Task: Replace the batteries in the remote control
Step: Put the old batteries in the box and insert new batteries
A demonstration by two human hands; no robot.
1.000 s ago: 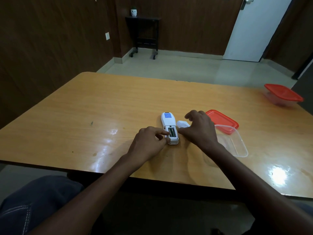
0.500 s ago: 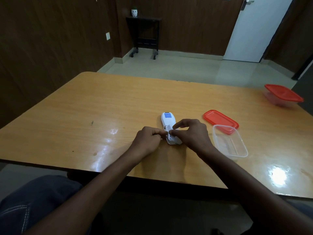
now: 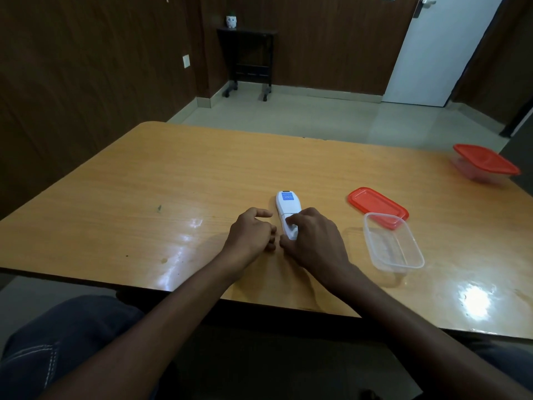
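A white remote control [image 3: 287, 207] lies face down on the wooden table [image 3: 173, 183], a blue label near its far end. My right hand [image 3: 310, 235] covers its near end, fingers curled over the white battery cover and thumb against the remote's left side. The battery compartment is hidden under the cover and the fingers. My left hand [image 3: 252, 230] rests on the table just left of the remote, fingers loosely curled and apart, not touching it and holding nothing.
An empty clear plastic container [image 3: 392, 243] sits right of my right hand, with its red lid [image 3: 376, 204] lying behind it. Another container with a red lid [image 3: 484, 163] stands at the far right edge. The table's front edge runs under my forearms.
The compartment showed batteries a second ago, with the cover beside the remote. My right hand brought the cover onto it. My left hand has since let go and drawn back to the left.
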